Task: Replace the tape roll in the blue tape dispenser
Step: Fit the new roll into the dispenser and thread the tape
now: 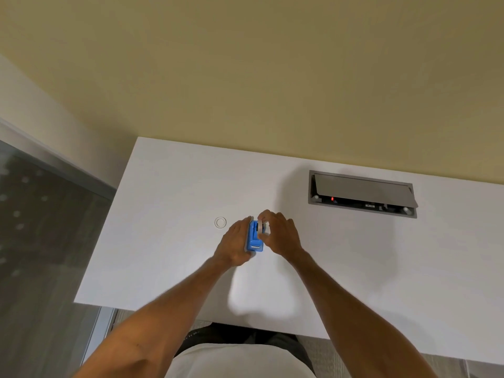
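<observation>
The blue tape dispenser (254,238) sits on the white desk (169,241), its cutter end toward me. My left hand (234,242) grips its left side and holds it. My right hand (278,231) pinches a white tape roll (261,227) at the dispenser's open top, the roll upright and partly hidden by my fingers. A second small ring, a clear tape roll or empty core (220,222), lies flat on the desk just left of my left hand.
A grey cable box (362,193) with its lid tilted open is set into the desk at the back right. The desk's left edge (103,230) drops off to a dark floor. A yellow wall stands behind the desk.
</observation>
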`<state>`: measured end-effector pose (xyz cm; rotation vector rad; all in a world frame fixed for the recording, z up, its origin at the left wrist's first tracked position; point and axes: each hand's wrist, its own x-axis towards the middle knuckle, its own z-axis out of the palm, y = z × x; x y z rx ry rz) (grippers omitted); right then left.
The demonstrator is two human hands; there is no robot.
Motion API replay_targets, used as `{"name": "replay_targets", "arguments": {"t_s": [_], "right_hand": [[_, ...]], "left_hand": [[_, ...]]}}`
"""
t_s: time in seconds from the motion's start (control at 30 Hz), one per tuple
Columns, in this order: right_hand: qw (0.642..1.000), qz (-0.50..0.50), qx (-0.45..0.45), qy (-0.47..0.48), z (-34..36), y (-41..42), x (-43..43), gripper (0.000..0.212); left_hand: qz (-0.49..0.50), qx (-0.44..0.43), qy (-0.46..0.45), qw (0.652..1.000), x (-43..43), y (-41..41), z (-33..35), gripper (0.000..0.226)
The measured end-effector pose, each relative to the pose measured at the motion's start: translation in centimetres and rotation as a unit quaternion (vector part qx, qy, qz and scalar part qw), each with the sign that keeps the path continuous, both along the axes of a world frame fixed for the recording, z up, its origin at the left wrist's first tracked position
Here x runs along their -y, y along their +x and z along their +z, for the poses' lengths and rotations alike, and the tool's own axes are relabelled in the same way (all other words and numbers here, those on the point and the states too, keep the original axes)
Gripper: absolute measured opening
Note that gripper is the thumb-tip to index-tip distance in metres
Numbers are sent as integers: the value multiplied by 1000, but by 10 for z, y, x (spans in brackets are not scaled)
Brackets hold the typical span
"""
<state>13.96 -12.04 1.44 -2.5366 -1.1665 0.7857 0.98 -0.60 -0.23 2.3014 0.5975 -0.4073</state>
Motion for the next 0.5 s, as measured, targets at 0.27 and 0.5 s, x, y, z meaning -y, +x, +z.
{"name": "replay_targets", "arguments": {"t_s": [0.27, 0.5], "right_hand": [[1000, 9, 9, -18, -14, -2, -6, 35], [1000, 0, -8, -10, -22, -4, -9, 35]], "left_hand": [[6, 16, -13, 1000, 4, 0, -8, 59], [0, 26, -25, 999, 1, 0, -10, 53]]}}
